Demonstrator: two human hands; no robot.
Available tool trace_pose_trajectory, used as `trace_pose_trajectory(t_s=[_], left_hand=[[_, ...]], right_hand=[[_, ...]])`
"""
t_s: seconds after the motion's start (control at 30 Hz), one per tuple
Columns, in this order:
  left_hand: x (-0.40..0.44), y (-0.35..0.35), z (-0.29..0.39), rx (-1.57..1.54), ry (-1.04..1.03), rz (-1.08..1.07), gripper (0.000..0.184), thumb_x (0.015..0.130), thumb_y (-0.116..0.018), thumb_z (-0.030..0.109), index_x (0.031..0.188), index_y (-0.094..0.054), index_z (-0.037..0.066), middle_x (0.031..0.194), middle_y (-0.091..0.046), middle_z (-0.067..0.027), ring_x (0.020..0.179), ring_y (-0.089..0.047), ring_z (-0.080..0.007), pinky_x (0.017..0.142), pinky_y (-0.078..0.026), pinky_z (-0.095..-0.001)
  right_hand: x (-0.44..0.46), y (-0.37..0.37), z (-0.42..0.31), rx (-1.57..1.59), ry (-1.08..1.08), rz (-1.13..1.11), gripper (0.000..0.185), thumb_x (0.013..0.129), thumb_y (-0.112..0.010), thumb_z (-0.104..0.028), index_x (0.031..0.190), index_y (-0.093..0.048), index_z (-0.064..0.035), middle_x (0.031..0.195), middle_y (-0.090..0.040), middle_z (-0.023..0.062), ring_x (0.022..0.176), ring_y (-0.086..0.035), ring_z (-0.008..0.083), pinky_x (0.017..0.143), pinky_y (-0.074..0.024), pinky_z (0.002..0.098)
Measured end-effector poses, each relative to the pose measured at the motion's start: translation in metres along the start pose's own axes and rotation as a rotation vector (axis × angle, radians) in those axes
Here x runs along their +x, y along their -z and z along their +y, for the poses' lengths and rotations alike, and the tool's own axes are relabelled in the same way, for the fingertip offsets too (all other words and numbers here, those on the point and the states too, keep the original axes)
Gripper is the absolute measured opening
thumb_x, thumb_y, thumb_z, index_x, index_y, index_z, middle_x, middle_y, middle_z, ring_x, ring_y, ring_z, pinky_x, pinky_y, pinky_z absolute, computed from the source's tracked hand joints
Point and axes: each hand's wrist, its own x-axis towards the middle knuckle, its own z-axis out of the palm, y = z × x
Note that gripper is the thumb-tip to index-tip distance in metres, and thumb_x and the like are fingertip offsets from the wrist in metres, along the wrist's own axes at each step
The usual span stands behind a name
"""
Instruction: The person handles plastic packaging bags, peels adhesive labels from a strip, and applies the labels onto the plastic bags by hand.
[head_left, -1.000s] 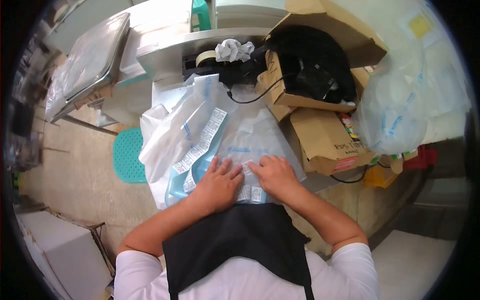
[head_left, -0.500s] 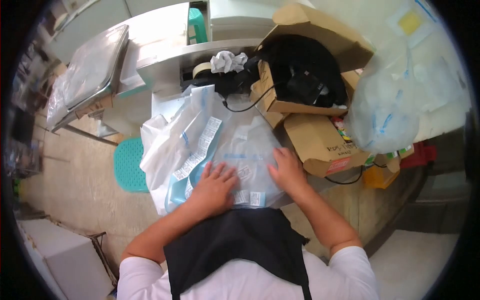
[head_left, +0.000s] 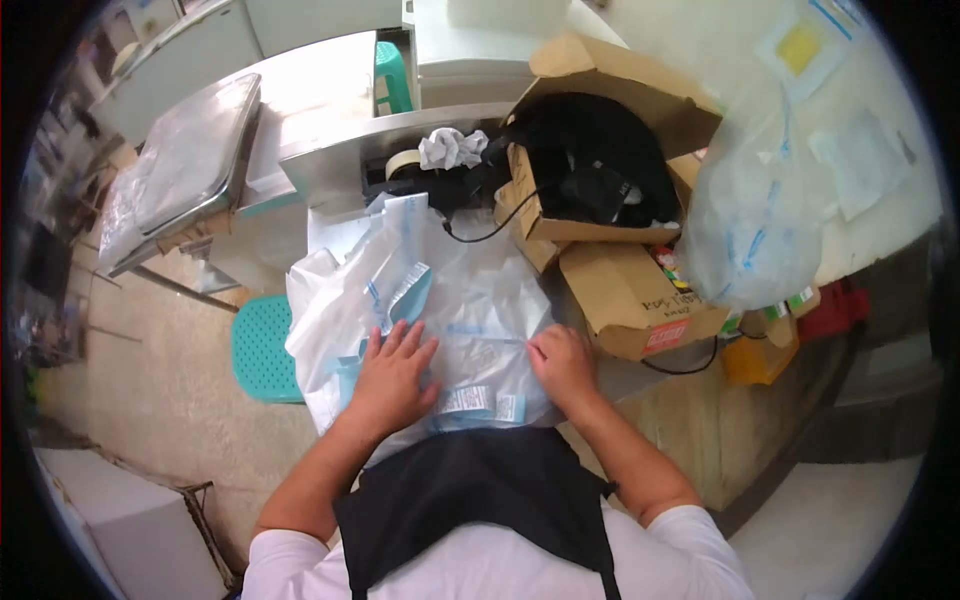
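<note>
A translucent white plastic bag [head_left: 480, 290] with blue print lies crumpled in front of me. My left hand [head_left: 393, 380] rests on its near left part, fingers spread and holding nothing. At the bag's right side my right hand [head_left: 563, 368] is closed, thumb and fingers pinching the plastic. A light-blue strip of printed labels [head_left: 410, 292] shows beyond my left hand. More labels [head_left: 468, 402] lie near my apron, between the hands. The plastic covers part of the strip, so its full length is hidden.
Behind the bag are a crumpled paper [head_left: 453, 149], a tape roll [head_left: 403, 163] and a black cable [head_left: 490, 228]. Open cardboard boxes [head_left: 640, 300] stand right, beside a stuffed clear bag [head_left: 755, 230]. A green stool [head_left: 265, 350] stands left.
The plastic has shifted and bunched up, covering much of the label strip that lay exposed. My left hand has moved slightly left and spread; my right fingers have closed on the bag.
</note>
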Motion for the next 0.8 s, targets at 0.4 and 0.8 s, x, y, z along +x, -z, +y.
trace_pose_trajectory(t_s=[0.4,0.8], left_hand=[[-0.002,0.0,-0.012,0.107,0.048,-0.083,0.072,0.082,-0.073,0.039,0.142,-0.051,0.009,0.152,-0.045,-0.017,0.146,-0.035,-0.0378,0.122,-0.016,-0.0591],[0.008,0.029,0.01,-0.089,0.005,0.284,0.037,0.09,-0.071,0.028,0.119,-0.07,0.006,0.141,-0.058,-0.0138,0.141,-0.043,-0.0356,0.12,-0.021,-0.057]], right_hand=[[-0.003,0.049,-0.042,0.265,-0.089,0.289,0.015,0.098,-0.059,-0.013,0.107,-0.056,-0.0016,0.094,-0.065,0.0167,0.08,-0.065,0.033,0.071,-0.0512,0.0416],[0.028,0.137,-0.077,0.601,0.101,0.407,0.017,0.104,-0.057,-0.016,0.111,-0.051,-0.0009,0.103,-0.058,0.006,0.089,-0.053,0.0105,0.083,-0.0466,0.0266]])
